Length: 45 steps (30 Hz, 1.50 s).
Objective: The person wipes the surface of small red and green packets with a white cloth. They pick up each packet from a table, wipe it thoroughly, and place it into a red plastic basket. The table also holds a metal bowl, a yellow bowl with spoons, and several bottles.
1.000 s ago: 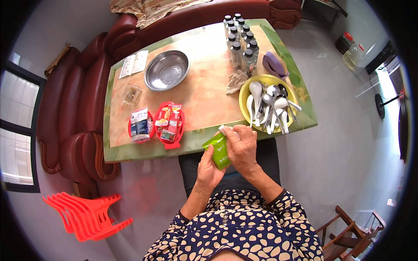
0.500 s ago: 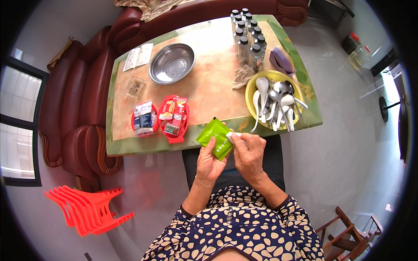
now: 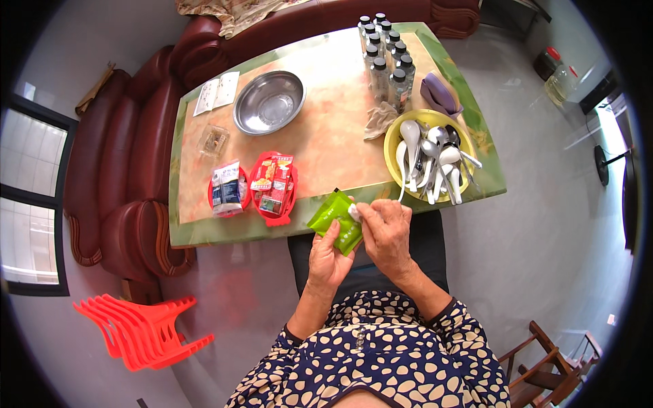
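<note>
A bright green sachet (image 3: pixel 333 216) is held over the table's front edge by my left hand (image 3: pixel 329 262), its thumb lying across the sachet's face and the fingers behind. My right hand (image 3: pixel 386 234) pinches a small white piece (image 3: pixel 354 213) against the sachet's right edge. That piece looks soft, like tissue or wipe, but the fingers cover most of it. Left of my hands, two red baskets stand on the table: one basket (image 3: pixel 275 221) holds red packets (image 3: pixel 275 178), the other basket (image 3: pixel 216 209) a white and dark blue packet (image 3: pixel 226 187).
The green-edged table (image 3: pixel 326 163) carries a steel bowl (image 3: pixel 269 102), a yellow basin (image 3: pixel 393 166) of spoons (image 3: pixel 430 149), several black-capped bottles (image 3: pixel 379 75), a crumpled cloth (image 3: pixel 379 122) and a purple pouch (image 3: pixel 441 95). Red plastic stools (image 3: pixel 139 330) stand lower left, beside a sofa (image 3: pixel 115 163).
My right fingers have shifted slightly left over the sachet's edge, and less of the white piece shows. The sachet has tilted a little. The view has moved slightly.
</note>
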Each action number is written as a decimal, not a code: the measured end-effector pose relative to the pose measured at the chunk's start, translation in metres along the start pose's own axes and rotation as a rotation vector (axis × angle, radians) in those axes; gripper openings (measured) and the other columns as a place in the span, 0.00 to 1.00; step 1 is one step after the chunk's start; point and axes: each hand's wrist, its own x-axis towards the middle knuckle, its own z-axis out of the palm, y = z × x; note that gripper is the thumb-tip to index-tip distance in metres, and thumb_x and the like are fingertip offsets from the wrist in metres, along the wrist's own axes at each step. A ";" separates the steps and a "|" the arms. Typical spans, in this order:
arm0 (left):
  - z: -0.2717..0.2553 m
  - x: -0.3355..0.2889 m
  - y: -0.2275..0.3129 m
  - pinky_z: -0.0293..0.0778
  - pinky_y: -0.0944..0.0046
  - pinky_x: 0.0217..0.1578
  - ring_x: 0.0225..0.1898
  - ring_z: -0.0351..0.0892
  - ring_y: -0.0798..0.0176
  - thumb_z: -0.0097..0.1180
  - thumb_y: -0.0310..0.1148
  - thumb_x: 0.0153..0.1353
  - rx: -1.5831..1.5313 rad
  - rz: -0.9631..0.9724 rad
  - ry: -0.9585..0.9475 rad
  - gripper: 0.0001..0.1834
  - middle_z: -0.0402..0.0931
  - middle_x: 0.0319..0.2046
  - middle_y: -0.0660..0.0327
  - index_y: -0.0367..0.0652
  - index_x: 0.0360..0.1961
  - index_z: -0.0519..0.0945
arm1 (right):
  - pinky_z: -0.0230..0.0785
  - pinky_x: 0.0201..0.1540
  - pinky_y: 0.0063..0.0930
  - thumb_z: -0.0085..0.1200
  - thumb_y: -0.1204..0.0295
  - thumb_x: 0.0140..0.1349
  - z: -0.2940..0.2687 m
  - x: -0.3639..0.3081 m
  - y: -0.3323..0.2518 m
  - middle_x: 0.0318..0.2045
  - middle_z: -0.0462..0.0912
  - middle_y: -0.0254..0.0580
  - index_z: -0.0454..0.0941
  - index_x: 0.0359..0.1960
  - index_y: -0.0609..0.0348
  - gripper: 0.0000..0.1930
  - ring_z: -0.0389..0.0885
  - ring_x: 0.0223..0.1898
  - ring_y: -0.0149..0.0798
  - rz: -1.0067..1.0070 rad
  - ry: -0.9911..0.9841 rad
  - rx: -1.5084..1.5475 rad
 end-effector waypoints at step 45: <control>-0.067 0.004 -0.003 0.74 0.54 0.53 0.50 0.77 0.59 0.48 0.25 0.67 -0.015 0.085 0.212 0.17 0.76 0.49 0.57 0.41 0.57 0.70 | 0.60 0.37 0.35 0.58 0.79 0.49 0.032 -0.045 -0.021 0.34 0.76 0.39 0.80 0.42 0.54 0.16 0.74 0.37 0.41 -0.088 -0.399 0.258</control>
